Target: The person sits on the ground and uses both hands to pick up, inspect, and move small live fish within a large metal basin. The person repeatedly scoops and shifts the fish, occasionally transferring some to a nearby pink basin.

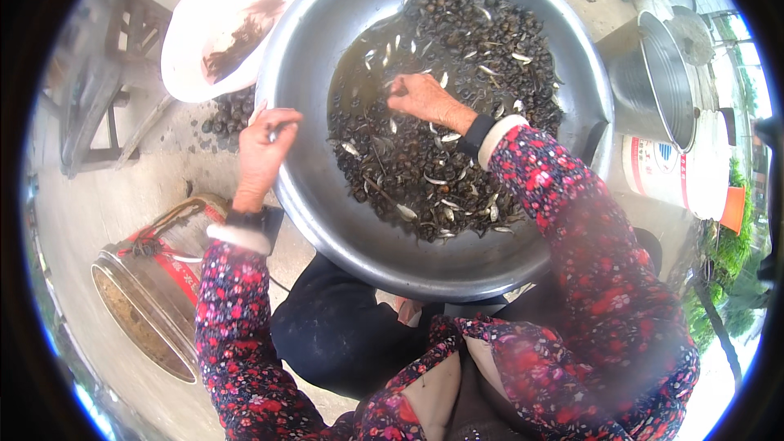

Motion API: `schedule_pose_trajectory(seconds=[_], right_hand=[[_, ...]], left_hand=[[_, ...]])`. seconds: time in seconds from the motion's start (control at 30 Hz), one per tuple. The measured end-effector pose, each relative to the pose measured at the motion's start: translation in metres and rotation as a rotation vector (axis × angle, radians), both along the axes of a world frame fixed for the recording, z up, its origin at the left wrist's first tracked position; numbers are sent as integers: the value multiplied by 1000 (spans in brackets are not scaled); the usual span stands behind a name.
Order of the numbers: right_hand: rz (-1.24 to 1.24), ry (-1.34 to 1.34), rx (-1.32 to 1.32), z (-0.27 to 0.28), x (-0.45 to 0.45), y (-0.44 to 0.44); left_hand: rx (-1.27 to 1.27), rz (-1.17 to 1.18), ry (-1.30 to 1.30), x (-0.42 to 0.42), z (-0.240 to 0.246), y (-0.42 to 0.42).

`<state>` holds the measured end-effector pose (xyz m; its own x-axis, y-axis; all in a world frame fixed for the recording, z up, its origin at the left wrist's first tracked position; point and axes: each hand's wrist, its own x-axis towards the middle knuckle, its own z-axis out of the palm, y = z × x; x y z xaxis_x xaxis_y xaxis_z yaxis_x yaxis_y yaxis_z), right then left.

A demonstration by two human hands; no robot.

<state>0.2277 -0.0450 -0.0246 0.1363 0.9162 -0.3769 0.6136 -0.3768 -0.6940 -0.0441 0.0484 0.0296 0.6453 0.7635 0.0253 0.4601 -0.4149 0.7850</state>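
Observation:
A wide metal basin (306,196) stands before me, holding murky water (361,82), a mass of dark snails (465,24) and small silvery fish (407,212) scattered among them. Over the water's edge, my right hand (429,98) has its fingers bunched around a small dark thing, perhaps a snail. My left hand (263,150) is at the basin's left rim, thumb and fingers pinched on a small shiny thing (277,131) too small to name. Beyond that hand, a white plastic tub (184,55) contains some dark wet matter.
Dark snails (229,119) lie on the concrete floor beneath the tub. A rope-handled bucket (177,257) lies at lower left, below a wooden stool (92,110). To the right are a metal bucket (631,79) and a white plastic bucket (661,165) bearing writing.

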Motion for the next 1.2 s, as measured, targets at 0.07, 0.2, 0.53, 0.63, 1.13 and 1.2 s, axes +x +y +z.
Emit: schedule_pose_trajectory(seconds=[0.07,0.2,0.53,0.63,1.13,1.2], right_hand=[[-57,73,255,34,-14,1],[38,52,869,91,-65,-3],[318,-155,1021,74,-92,-18],[160,-245,1067,50,-45,-7],[43,-260,70,-88,126,8],[-137,219,15,-85,137,4]], left_hand=[[-589,151,-446,3,14,4],[-1482,46,-748,17,29,-4],[-1170,143,-758,39,-3,-53],[-1497,297,-680,48,-7,-41],[-1541,197,-445,77,-56,-39],[-1557,216,-460,80,-59,-40]])
